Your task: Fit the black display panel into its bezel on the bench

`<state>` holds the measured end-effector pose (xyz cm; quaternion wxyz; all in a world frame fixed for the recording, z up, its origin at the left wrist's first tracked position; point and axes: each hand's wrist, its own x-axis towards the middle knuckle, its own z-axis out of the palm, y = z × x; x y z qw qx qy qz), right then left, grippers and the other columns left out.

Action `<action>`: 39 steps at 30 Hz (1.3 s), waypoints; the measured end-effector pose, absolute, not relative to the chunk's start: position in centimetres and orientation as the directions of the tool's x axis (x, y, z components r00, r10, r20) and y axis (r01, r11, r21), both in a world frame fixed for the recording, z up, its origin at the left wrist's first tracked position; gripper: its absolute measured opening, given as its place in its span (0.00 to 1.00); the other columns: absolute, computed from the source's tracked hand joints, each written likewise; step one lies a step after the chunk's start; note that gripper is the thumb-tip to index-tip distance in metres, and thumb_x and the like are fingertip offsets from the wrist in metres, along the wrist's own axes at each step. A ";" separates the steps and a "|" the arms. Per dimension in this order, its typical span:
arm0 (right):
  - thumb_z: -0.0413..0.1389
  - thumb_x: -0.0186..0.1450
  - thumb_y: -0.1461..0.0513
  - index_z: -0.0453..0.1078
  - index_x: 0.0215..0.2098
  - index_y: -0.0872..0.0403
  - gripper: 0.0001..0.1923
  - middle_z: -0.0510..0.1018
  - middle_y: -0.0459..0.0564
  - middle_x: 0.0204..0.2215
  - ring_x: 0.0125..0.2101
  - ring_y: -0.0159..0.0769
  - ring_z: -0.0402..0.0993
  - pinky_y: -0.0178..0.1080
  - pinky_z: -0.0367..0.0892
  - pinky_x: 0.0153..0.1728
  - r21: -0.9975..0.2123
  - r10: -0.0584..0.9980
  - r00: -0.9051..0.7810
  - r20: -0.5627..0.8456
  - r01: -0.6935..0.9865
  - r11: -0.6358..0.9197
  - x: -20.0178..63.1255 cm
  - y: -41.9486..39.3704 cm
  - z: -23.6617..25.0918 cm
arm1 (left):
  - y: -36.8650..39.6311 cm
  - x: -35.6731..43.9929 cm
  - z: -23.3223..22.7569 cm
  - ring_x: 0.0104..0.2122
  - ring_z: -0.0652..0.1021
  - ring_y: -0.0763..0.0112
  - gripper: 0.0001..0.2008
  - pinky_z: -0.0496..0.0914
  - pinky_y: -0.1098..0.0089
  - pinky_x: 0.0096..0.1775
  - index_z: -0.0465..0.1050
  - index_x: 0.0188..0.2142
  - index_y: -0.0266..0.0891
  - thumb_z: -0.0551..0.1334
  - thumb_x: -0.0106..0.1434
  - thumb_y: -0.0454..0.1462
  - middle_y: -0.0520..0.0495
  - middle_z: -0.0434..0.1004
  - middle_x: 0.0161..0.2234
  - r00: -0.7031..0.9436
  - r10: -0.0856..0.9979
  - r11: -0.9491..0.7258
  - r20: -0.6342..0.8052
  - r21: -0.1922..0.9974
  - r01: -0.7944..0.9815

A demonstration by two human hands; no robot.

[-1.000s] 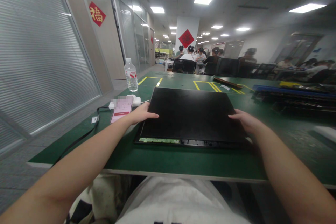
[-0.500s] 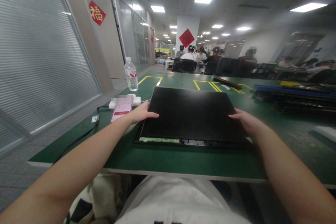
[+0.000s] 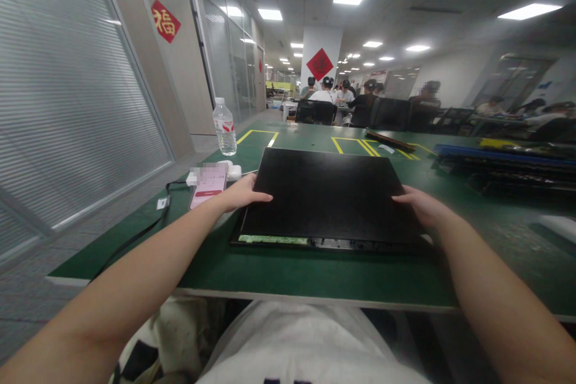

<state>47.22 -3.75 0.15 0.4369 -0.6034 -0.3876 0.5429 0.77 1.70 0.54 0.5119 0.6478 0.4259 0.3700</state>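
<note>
A flat black display panel (image 3: 330,195) lies in front of me, with a green circuit strip (image 3: 272,240) showing along its near edge. Under it, a dark frame edge (image 3: 351,246) sticks out at the near side. At the panel's left edge my left hand (image 3: 243,192) grips it, thumb on top and the other fingers hidden beneath or behind the edge. My right hand (image 3: 423,207) holds the right edge the same way. Both hands are closed on the panel.
The panel is over a green table (image 3: 288,276). To the left are a phone (image 3: 209,183), a white adapter (image 3: 234,173), a black cable (image 3: 135,231) and a water bottle (image 3: 224,127). Long dark strips (image 3: 508,171) are stacked at right; another strip (image 3: 390,141) lies farther back. Several people sit beyond.
</note>
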 end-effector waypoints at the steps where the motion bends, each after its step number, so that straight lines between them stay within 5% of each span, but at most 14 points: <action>1: 0.58 0.54 0.69 0.64 0.60 0.45 0.35 0.83 0.51 0.38 0.35 0.49 0.82 0.54 0.76 0.39 -0.949 0.944 0.112 -0.312 0.003 -0.314 47.3 -3.7 0.1 | 1.7 0.8 0.6 0.48 0.80 0.47 0.33 0.70 0.46 0.54 0.73 0.45 0.36 0.79 0.37 0.37 0.41 0.83 0.42 0.357 0.933 -0.114 0.043 0.977 0.179; 39: 0.59 0.55 0.70 0.64 0.58 0.46 0.33 0.83 0.51 0.37 0.35 0.47 0.82 0.51 0.77 0.38 -0.949 0.938 0.148 -0.314 -0.024 -0.314 46.8 -4.1 0.6 | 1.4 1.0 0.6 0.46 0.81 0.48 0.32 0.70 0.44 0.53 0.74 0.43 0.36 0.80 0.37 0.39 0.42 0.83 0.40 0.331 0.940 -0.146 0.078 0.972 0.186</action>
